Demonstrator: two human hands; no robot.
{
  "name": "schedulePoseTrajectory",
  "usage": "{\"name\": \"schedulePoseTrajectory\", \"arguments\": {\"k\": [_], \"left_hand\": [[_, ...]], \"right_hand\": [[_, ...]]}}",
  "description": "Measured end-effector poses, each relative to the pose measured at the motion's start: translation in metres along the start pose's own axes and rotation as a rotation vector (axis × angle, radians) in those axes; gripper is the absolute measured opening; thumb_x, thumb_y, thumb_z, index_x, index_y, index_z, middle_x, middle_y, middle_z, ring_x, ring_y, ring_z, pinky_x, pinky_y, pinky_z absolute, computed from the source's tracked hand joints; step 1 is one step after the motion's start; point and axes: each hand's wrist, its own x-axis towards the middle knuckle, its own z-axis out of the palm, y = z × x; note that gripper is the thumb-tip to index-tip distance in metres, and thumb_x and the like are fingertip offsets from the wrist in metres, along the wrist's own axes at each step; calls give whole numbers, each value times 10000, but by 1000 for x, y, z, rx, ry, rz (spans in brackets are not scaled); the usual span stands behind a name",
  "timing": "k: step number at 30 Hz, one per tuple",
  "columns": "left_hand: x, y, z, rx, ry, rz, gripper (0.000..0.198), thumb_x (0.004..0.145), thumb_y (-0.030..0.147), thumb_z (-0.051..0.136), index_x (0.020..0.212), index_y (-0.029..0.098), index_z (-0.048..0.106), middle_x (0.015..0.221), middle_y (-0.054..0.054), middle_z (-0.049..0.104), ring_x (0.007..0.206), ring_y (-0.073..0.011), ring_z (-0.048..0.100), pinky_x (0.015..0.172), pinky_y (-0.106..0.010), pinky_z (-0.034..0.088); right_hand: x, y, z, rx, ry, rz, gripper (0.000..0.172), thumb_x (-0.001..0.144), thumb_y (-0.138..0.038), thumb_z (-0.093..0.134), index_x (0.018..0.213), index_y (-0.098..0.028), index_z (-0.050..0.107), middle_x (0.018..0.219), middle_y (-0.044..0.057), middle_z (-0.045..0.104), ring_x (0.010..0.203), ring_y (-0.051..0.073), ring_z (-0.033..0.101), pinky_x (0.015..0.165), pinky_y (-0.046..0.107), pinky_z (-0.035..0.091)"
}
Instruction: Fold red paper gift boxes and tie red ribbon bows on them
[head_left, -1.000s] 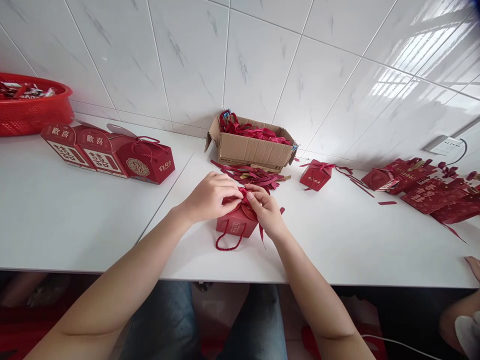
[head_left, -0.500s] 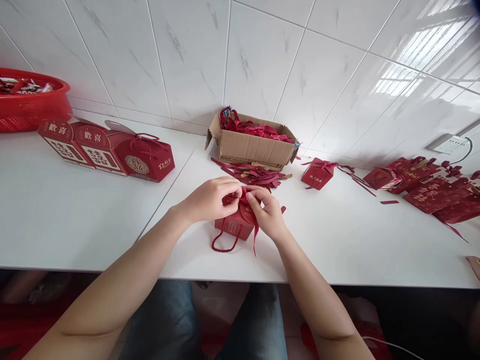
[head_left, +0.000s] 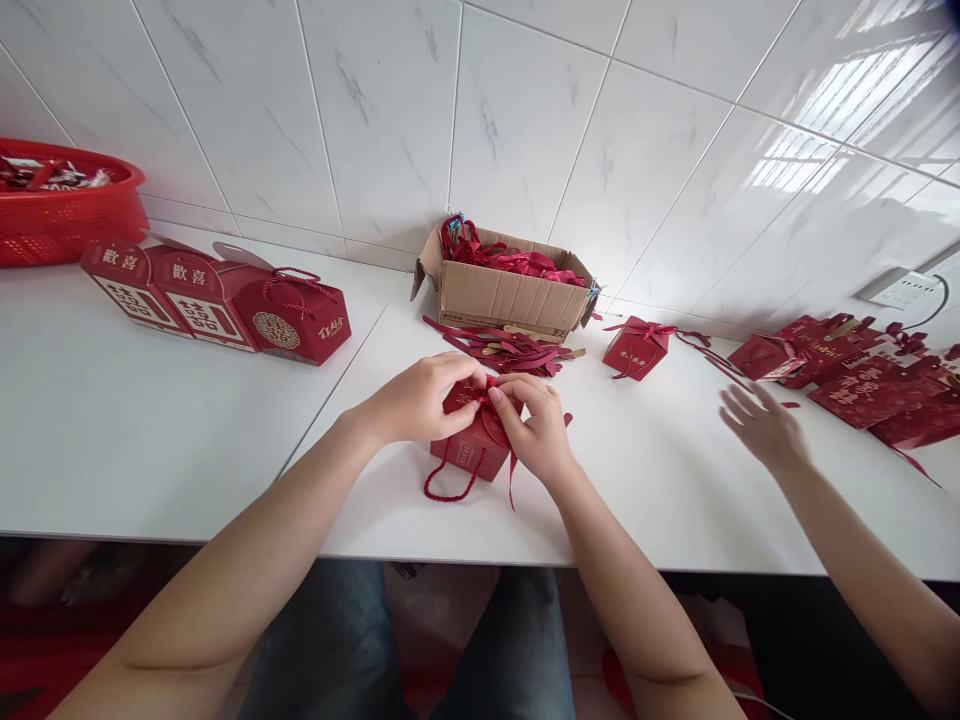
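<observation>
A small red gift box (head_left: 471, 452) stands on the white table in front of me, its twisted cord handle drooping on the near side. Red ribbon (head_left: 490, 386) is gathered at the top of the box, and one tail hangs down the right side. My left hand (head_left: 433, 400) pinches the ribbon from the left. Close beside it, my right hand (head_left: 534, 418) pinches the ribbon from the right, thumb and fingers pressed together. The fingers hide most of the ribbon's knot or loop.
Behind the box lie loose ribbon strips (head_left: 506, 350) and a cardboard carton (head_left: 510, 295) of ribbons. Red boxes (head_left: 217, 300) and a red basket (head_left: 71, 215) stand left. Rightward are a tied box (head_left: 636, 350), gift bags (head_left: 862, 385) and another person's hand (head_left: 765, 425).
Another person's arm has come in from the right, its hand over the table. My hands keep nearly the same place on the ribbon, with only slight finger movement.
</observation>
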Motion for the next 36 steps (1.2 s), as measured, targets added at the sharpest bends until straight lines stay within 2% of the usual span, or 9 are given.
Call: {"name": "schedulePoseTrajectory", "arguments": {"k": [7,12,17,22,25,31,35,36], "left_hand": [[1,-2,1,-7,-4,43,70,823,194,525,778,182,578,855,-35,668,795,-163,602,764,-292,475],[0,-2,5,84,42,16,74,801,143,485,746,181,516,744,-2,615,670,-129,541,648,-258,440],[-1,1,8,165,68,70,112,766,108,456,692,188,429,655,16,508,611,-120,445,582,-249,393],[0,4,7,116,52,33,37,804,169,500,768,175,497,754,-13,583,702,-141,530,654,-263,448],[0,3,8,92,37,28,73,833,192,504,799,166,563,823,-37,638,789,-164,585,729,-283,476],[1,-4,11,61,86,11,100,808,126,488,784,166,577,813,-29,662,763,-154,607,719,-275,484],[2,-9,11,16,90,5,114,792,106,489,805,170,583,798,-12,659,733,-138,603,705,-263,483],[2,-10,11,6,87,4,117,793,108,490,811,171,587,805,-12,664,740,-139,608,711,-263,486]], "right_hand": [[2,2,1,46,0,4,235,909,-332,524,723,-225,618,934,45,708,871,191,634,819,371,416],[0,-1,1,-13,8,-3,209,912,-303,532,744,-219,624,964,34,717,932,196,635,876,392,370],[-2,-4,2,-51,12,-3,193,910,-295,544,748,-221,618,972,25,718,967,205,629,903,413,324],[-2,-2,3,-43,26,0,180,908,-295,547,759,-225,619,973,26,715,968,206,624,909,419,323],[-1,0,4,-36,26,-4,188,912,-305,540,758,-227,613,966,26,715,950,204,625,908,421,329],[-1,1,1,-66,36,-35,196,931,-335,492,798,-230,590,922,27,708,899,200,624,916,430,335],[0,5,-8,-77,1,-101,88,881,-198,459,897,-232,539,936,19,693,859,189,628,941,438,347],[1,6,-10,-81,-30,-118,126,846,-163,467,931,-233,528,961,20,692,869,191,632,951,443,349]]}}
